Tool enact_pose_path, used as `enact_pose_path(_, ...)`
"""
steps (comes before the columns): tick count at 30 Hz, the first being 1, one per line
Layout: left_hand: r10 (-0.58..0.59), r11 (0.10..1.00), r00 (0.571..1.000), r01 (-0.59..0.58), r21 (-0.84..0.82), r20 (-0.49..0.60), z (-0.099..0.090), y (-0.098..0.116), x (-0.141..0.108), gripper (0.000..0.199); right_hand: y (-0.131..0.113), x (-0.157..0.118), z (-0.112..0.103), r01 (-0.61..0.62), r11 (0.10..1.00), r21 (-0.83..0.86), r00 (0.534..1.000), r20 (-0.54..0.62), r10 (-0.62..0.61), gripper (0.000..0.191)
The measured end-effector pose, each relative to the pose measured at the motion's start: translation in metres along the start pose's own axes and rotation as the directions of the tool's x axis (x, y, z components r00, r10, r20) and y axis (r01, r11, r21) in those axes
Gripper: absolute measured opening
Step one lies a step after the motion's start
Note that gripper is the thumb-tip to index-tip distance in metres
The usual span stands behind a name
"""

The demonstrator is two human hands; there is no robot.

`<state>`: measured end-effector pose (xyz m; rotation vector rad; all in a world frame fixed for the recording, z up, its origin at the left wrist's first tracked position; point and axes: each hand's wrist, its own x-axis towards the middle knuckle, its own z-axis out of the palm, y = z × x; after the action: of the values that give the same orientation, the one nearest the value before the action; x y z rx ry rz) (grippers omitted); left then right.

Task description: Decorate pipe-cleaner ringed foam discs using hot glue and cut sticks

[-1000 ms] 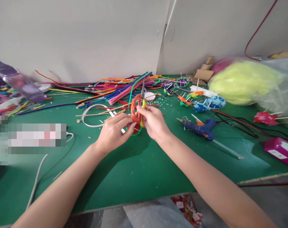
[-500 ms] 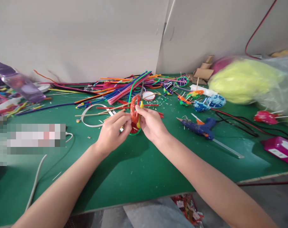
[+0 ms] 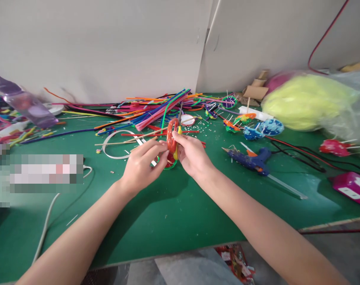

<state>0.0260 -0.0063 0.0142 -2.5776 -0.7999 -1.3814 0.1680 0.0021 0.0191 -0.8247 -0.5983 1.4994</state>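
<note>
"So, what step are your hands on?"

"Close handwork with the scissors [image 3: 171, 136], I'd judge. My right hand [image 3: 194, 156] is wrapped around them at the handles, blades pointing away from me."

"And the other one?"

"My left hand [image 3: 141, 164] is bent just left of the scissors, thumb and forefinger drawn in close. I can't tell whether it grips anything. A red piece with a green rim [image 3: 170, 163] shows just below the scissors' handles, close to those fingertips; whether it is held or lying on the desk [image 3: 180, 213], I can't say."

"Where's the rest of your stuff?"

"A pile of fuzzy sticks [image 3: 151, 116] lies beyond the scissors, mostly to their left. The glue gun [image 3: 251, 161] lies well to their right."

"And what does the next move call for?"

"To my mind, a sure pinch on the red piece, with fingertips clear of the blades. If it's to be cut, the scissors would need turning, since their points face away from it."
</note>
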Motion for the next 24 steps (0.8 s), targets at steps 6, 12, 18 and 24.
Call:
enact_pose_path(6,-0.009,1.0,1.0,0.009,0.024,0.012,0.0004,-0.0016,-0.0003,0.011,0.0046,0.0002,0.0004,0.008,1.0,0.012,1.0,-0.017,-0.007,0.023)
enact_pose_path(12,-0.186,0.982,0.983,0.185,-0.028,-0.011,-0.0027,-0.0012,0.0015,0.018,0.0029,0.0026,-0.0024,0.015,1.0,0.013,1.0,0.009,-0.015,0.019)
enact_pose_path(18,-0.437,0.894,0.898,0.425,-0.143,-0.061,-0.0059,-0.0065,0.0025,0.038,-0.0019,0.0015,-0.0028,0.128,0.991,-0.048,0.992,-0.014,-0.129,0.027)
enact_pose_path(24,-0.403,0.908,0.912,0.388,-0.161,-0.078,-0.0059,-0.0099,0.0041,0.026,0.0008,0.003,-0.0009,0.273,0.948,-0.163,0.96,-0.019,-0.28,0.033)
